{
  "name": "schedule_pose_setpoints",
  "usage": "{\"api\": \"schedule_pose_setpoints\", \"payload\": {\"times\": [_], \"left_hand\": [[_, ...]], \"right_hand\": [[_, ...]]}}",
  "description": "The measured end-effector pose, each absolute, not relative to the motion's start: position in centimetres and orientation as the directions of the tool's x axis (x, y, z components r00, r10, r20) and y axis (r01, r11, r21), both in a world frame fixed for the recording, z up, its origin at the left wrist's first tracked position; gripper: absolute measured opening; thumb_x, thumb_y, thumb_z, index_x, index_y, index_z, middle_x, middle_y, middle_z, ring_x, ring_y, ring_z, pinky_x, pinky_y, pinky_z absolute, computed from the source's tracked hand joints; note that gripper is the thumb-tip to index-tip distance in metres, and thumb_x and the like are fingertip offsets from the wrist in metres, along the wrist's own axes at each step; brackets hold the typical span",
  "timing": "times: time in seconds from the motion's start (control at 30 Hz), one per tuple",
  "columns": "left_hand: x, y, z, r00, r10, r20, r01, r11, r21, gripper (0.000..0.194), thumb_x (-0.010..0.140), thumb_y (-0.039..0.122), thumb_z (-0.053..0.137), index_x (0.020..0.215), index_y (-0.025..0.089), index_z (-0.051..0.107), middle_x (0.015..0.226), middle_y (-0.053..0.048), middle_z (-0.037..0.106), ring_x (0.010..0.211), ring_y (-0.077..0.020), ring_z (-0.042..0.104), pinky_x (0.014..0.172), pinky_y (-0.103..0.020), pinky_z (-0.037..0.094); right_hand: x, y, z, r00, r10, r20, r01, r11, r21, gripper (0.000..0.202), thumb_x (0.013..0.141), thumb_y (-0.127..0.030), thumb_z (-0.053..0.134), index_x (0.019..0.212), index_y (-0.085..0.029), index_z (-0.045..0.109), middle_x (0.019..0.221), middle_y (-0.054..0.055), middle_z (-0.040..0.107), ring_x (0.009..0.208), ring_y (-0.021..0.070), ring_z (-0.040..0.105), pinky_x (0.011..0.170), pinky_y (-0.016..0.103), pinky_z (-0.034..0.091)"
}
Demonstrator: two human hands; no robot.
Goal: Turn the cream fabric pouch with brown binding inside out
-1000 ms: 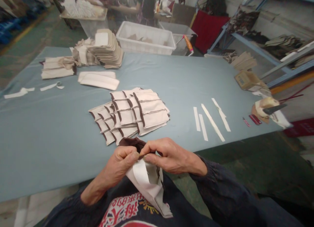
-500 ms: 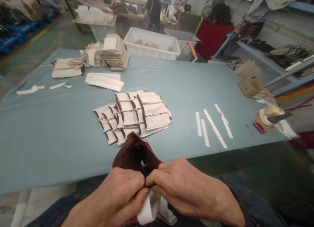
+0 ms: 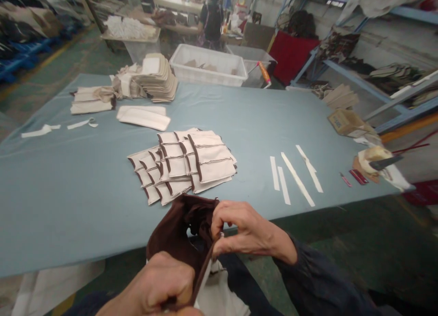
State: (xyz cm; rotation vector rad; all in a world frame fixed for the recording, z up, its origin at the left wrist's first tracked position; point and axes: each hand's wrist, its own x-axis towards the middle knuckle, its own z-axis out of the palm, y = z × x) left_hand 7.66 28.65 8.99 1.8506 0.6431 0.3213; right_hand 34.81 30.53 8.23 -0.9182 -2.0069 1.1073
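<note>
Dark brown fabric with a cream part (image 3: pixel 171 231) hangs over the table's near edge, between my hands. My left hand (image 3: pixel 164 282) is closed on its lower edge at the bottom of the view. Higher and to the right, my right hand (image 3: pixel 244 229) pinches the fabric's right edge between thumb and fingers. Just beyond the fabric lies an overlapping pile of cream pieces with brown edging (image 3: pixel 215 156) on the blue-green table (image 3: pixel 85 183). The lower part of my left hand is cut off by the frame.
White strips (image 3: pixel 297 179) lie to the right, near a red-handled tool (image 3: pixel 358 176). Folded cream stacks (image 3: pixel 159 79) and flat pads (image 3: pixel 143 117) sit at the back left. White bins (image 3: pixel 208 69) stand behind the table. A person (image 3: pixel 211 22) is in the background.
My hands have come apart: the right moved up along the fabric's edge, the left moved down and left. The brown fabric is spread wider, and the white band below my hands no longer shows.
</note>
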Motion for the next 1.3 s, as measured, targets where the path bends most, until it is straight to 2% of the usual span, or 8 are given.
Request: {"api": "schedule_pose_setpoints", "payload": {"times": [0.2,0.33,0.43,0.53,0.6,0.8,1.07,1.3], "left_hand": [[7.2,34.1,10.3,0.758,0.645,0.096,0.270,-0.444,0.854,0.044,0.103,0.030,0.047,0.063,0.021,0.029,0.057,0.006,0.031,0.049,-0.0101,0.035,0.050,-0.025,0.028],[6.1,39.3,12.3,0.732,0.670,0.120,0.337,-0.510,0.791,0.043,0.100,0.030,0.056,0.061,0.019,0.042,0.059,0.006,0.039,0.051,-0.0087,0.037,0.049,-0.019,0.030],[5.7,42.4,13.3,0.740,0.663,0.114,0.333,-0.507,0.795,0.043,0.099,0.040,0.063,0.063,0.018,0.056,0.061,0.004,0.052,0.056,-0.0100,0.048,0.054,-0.016,0.040],[6.4,43.6,14.0,0.778,0.615,0.131,0.292,-0.538,0.791,0.036,0.096,0.052,0.068,0.081,0.019,0.071,0.077,0.000,0.070,0.070,-0.0153,0.063,0.066,-0.020,0.050],[7.3,43.5,14.3,0.792,0.586,0.172,0.276,-0.595,0.755,0.028,0.095,0.050,0.071,0.095,0.022,0.074,0.089,-0.001,0.076,0.081,-0.0175,0.068,0.074,-0.022,0.051],[10.6,42.1,15.0,0.827,0.545,0.138,0.256,-0.583,0.771,0.013,0.099,0.029,0.065,0.098,0.020,0.074,0.088,-0.001,0.076,0.079,-0.0145,0.067,0.074,-0.021,0.050],[10.7,42.4,13.7,0.853,0.512,0.099,0.204,-0.503,0.840,0.016,0.099,0.025,0.063,0.092,0.017,0.075,0.077,0.000,0.072,0.067,-0.0117,0.060,0.063,-0.018,0.045],[9.9,41.6,13.0,0.864,0.496,0.090,0.237,-0.558,0.795,0.018,0.101,0.020,0.056,0.095,0.018,0.073,0.078,0.001,0.071,0.069,-0.0103,0.061,0.064,-0.017,0.042]], "right_hand": [[36.1,32.6,6.7,-0.492,0.851,0.185,0.296,0.363,-0.884,0.028,0.090,-0.043,0.079,0.091,-0.016,0.072,0.086,0.003,0.072,0.078,0.0138,0.062,0.074,0.025,0.047],[36.4,34.3,9.0,-0.450,0.874,0.182,0.278,0.331,-0.902,0.012,0.093,-0.026,0.073,0.089,-0.015,0.072,0.080,0.002,0.071,0.069,0.0115,0.059,0.066,0.023,0.045],[36.1,35.6,11.6,-0.449,0.873,0.191,0.258,0.332,-0.907,0.010,0.092,-0.024,0.070,0.086,-0.015,0.071,0.078,0.001,0.069,0.068,0.0115,0.056,0.064,0.023,0.043],[35.5,36.5,13.5,-0.476,0.864,0.167,0.226,0.304,-0.926,0.011,0.091,-0.023,0.069,0.083,-0.015,0.069,0.075,-0.001,0.066,0.065,0.0104,0.052,0.061,0.022,0.040],[34.9,36.9,13.9,-0.486,0.861,0.147,0.200,0.274,-0.941,0.013,0.090,-0.024,0.068,0.081,-0.015,0.067,0.072,-0.002,0.062,0.063,0.0096,0.049,0.058,0.022,0.037],[34.3,36.8,12.6,-0.475,0.866,0.160,0.121,0.244,-0.962,0.018,0.090,-0.029,0.068,0.079,-0.015,0.064,0.071,-0.003,0.058,0.061,0.0087,0.047,0.056,0.021,0.038],[34.3,36.2,11.5,-0.466,0.874,0.142,0.158,0.240,-0.958,0.012,0.091,-0.024,0.066,0.083,-0.015,0.066,0.072,-0.004,0.059,0.059,0.0079,0.044,0.057,0.021,0.037],[33.3,36.0,9.9,-0.448,0.877,0.176,0.222,0.299,-0.928,0.014,0.087,-0.028,0.075,0.086,-0.016,0.067,0.077,-0.002,0.065,0.064,0.0092,0.052,0.060,0.022,0.039]]}}
